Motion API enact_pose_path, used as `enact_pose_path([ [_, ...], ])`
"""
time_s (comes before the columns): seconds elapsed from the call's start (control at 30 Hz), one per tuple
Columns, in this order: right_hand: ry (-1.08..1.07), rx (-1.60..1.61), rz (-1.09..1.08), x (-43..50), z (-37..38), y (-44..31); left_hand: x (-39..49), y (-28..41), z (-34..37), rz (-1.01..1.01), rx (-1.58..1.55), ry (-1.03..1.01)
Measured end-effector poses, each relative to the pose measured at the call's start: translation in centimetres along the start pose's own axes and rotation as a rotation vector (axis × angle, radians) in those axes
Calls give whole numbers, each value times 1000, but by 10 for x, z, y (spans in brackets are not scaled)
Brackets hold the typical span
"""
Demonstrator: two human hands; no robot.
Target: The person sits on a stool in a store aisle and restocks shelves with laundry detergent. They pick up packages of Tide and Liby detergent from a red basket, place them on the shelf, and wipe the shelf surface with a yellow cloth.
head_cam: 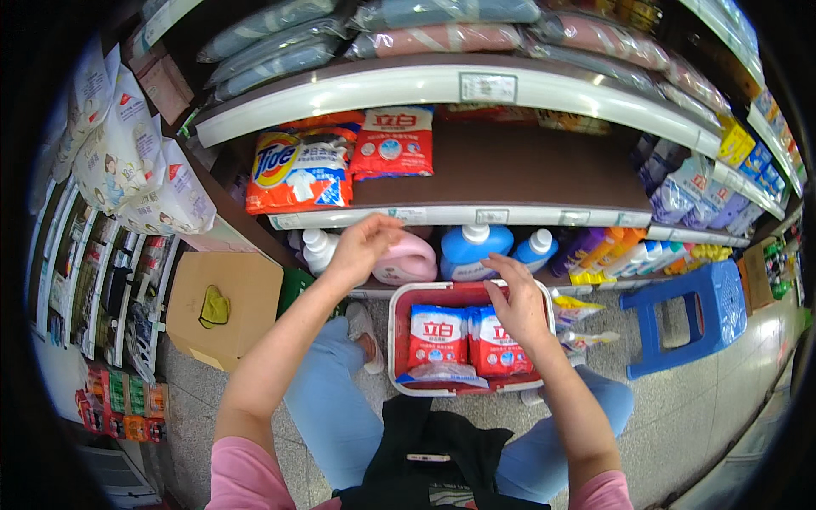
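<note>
Before me on the floor is a red and white plastic basket [396,338]. Red, white and blue laundry powder bags [437,335] stand in it, with a crumpled clear plastic wrapper [446,371] at the near side. My right hand [519,306] hovers over the basket's right part, fingers apart and empty. Farther forward, my left hand [364,250] is raised in front of a pink jug [413,260], its fingers loosely bent around nothing visible. On the shelf [523,175] above sit an orange Tide bag [299,169] and a similar red laundry powder bag [393,143].
Blue bottles [477,252] line the bottom shelf behind the basket. To the right stands a blue plastic stool [707,319]. A cardboard box [255,299] with a yellow-green cloth item [215,307] is at left. Plastic-wrapped bundles [440,41] fill the upper shelf.
</note>
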State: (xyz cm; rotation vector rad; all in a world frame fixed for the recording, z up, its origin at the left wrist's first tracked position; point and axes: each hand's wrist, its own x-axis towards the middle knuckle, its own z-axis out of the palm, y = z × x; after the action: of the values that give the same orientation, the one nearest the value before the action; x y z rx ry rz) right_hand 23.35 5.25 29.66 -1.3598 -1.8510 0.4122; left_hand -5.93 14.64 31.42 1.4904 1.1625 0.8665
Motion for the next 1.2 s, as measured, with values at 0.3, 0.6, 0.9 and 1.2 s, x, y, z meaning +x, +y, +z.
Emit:
enact_pose_path([
  [0.3,-49,286,107,198,63,-7,129,20,-68,271,464,502],
  [0.6,57,759,607,280,133,90,198,14,-36,-61,757,489],
  [0.9,-176,1018,751,270,95,25,194,1,-61,-129,-343,387],
  [1.2,-115,953,436,175,53,-15,121,41,-34,-202,-962,39],
])
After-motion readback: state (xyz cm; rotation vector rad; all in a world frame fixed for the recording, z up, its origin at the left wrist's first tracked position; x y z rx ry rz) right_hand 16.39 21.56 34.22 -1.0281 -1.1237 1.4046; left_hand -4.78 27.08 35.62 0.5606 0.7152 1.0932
